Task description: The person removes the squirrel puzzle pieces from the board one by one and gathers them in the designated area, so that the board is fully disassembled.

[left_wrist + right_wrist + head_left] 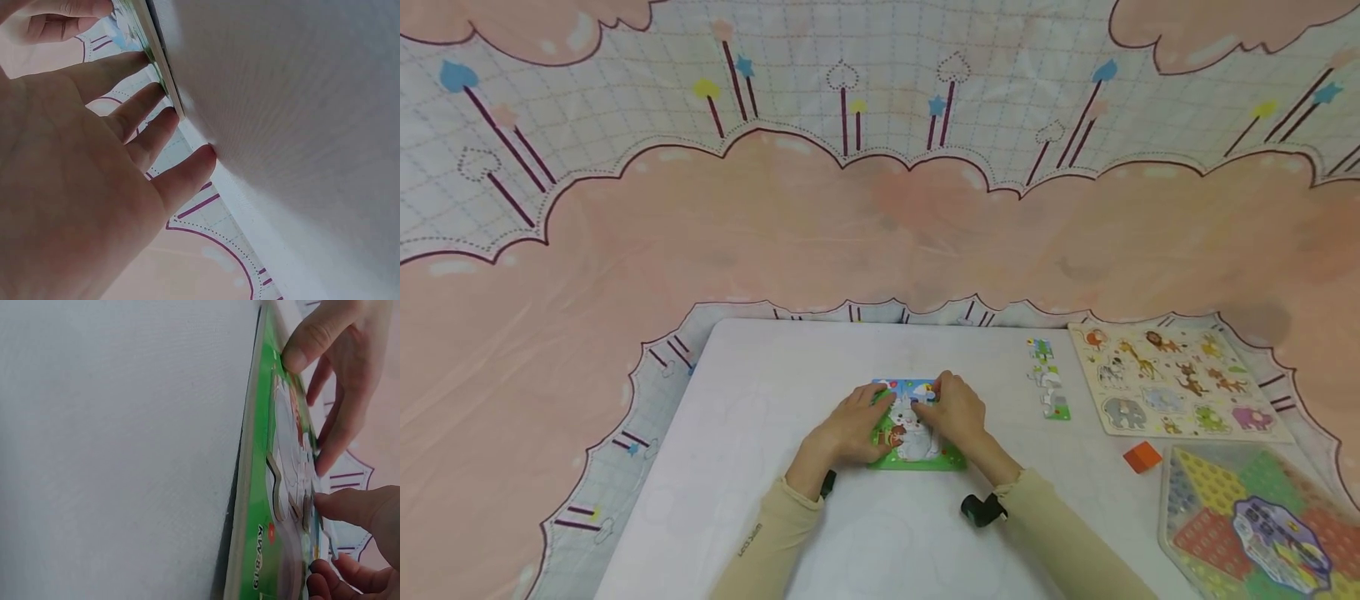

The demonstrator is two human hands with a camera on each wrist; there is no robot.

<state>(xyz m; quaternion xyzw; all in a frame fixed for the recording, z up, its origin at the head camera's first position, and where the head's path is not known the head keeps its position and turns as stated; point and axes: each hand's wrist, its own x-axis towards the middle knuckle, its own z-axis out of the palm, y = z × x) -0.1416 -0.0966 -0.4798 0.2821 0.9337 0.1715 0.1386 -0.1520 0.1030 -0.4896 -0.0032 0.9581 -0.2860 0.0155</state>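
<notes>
A small jigsaw board (917, 465) with a white rabbit on a green and blue ground lies flat on the table. My left hand (852, 425) rests on its left side, thumb over the picture; in the left wrist view the fingers stretch along the board's edge. At the upper right corner, my right hand (958, 412) pinches a puzzle piece (329, 536) between thumb and fingers, close over the board. Some fitted pieces stand slightly proud in the right wrist view. Part of the board's right side is hidden by the right hand.
Loose puzzle pieces (1051, 383) lie in a column right of the board. Beyond them are a wooden animal puzzle (1180, 379), an orange block (1142, 457) and a colourful game board (1247, 517). A patterned cloth (880, 242) hangs behind the white table (760, 375).
</notes>
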